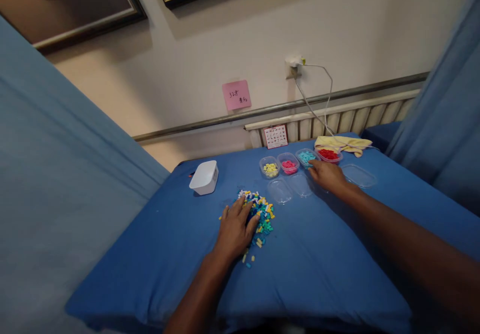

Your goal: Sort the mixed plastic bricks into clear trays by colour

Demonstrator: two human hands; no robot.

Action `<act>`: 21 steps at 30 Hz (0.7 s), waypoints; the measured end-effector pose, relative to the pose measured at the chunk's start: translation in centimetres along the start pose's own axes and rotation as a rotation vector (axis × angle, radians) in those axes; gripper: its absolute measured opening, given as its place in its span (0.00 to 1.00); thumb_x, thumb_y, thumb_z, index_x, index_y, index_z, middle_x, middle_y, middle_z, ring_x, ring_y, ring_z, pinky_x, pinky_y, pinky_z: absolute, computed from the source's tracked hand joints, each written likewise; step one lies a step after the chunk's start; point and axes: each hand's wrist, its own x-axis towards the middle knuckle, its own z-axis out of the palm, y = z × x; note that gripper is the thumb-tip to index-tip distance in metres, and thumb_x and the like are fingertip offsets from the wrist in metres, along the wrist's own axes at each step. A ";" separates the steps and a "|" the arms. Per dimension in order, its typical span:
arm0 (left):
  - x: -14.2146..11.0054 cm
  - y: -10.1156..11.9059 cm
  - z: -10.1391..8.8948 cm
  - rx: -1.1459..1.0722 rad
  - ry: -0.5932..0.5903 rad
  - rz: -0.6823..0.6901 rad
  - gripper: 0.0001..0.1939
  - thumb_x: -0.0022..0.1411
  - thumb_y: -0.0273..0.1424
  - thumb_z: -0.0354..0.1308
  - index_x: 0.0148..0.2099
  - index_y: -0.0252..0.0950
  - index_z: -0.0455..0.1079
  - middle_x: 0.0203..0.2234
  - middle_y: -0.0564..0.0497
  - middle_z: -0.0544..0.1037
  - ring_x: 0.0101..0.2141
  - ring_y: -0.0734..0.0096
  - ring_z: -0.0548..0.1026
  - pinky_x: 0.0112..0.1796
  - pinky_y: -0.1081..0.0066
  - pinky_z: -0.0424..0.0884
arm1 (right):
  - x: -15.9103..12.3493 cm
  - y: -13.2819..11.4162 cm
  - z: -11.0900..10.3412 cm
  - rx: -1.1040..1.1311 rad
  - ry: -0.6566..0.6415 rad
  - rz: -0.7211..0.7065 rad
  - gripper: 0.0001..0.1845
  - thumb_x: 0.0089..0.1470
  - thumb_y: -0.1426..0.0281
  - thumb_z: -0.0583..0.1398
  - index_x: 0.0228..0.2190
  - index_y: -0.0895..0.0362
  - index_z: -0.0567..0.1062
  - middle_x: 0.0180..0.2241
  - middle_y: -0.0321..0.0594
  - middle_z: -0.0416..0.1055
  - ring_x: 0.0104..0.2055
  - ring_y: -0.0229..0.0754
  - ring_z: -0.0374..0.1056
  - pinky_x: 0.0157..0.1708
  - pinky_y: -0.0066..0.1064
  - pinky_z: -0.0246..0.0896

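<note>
My left hand point(235, 228) lies with fingers spread over a loose pile of small coloured pieces point(265, 213), mostly white, yellow, green and blue. They look like short pegs; their exact kind is too small to tell. My right hand point(327, 175) reaches to the near edge of a clear tub of light blue pieces point(306, 157), its fingers drawn together. Whatever those fingertips may hold is hidden. Beside that tub stand clear tubs of pink pieces point(288, 166), pale yellow pieces point(270, 169) and red pieces point(328, 155).
Clear lids point(279, 191) lie in front of the tubs, another lid point(359, 175) to the right. A white container point(204, 178) stands at the left on the blue-covered table point(180, 244). Behind the tubs are a yellow cloth point(347, 143), a small printed card point(276, 136) and a white cable point(313, 111).
</note>
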 end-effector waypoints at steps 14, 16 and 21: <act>-1.7 -6.4 2.6 -0.394 0.467 -0.201 0.29 0.82 0.46 0.47 0.64 0.33 0.80 0.65 0.38 0.80 0.67 0.55 0.76 0.71 0.51 0.68 | 3.6 -11.6 0.5 -0.116 -0.076 -0.493 0.15 0.69 0.77 0.59 0.44 0.59 0.87 0.48 0.56 0.84 0.54 0.59 0.74 0.54 0.45 0.62; -1.8 -6.2 2.7 -0.412 0.437 -0.168 0.28 0.82 0.45 0.46 0.65 0.33 0.79 0.66 0.39 0.79 0.68 0.56 0.74 0.72 0.52 0.67 | 3.7 -12.4 0.1 -0.116 -0.076 -0.510 0.15 0.69 0.76 0.59 0.42 0.59 0.87 0.45 0.56 0.85 0.53 0.58 0.75 0.53 0.44 0.61; -1.8 -5.9 2.9 -0.542 0.443 -0.221 0.30 0.83 0.46 0.44 0.66 0.32 0.79 0.65 0.38 0.80 0.68 0.56 0.74 0.73 0.53 0.65 | 0.8 -14.4 -0.9 -0.017 -0.038 -0.539 0.20 0.76 0.68 0.55 0.53 0.56 0.86 0.49 0.52 0.86 0.52 0.55 0.78 0.54 0.43 0.66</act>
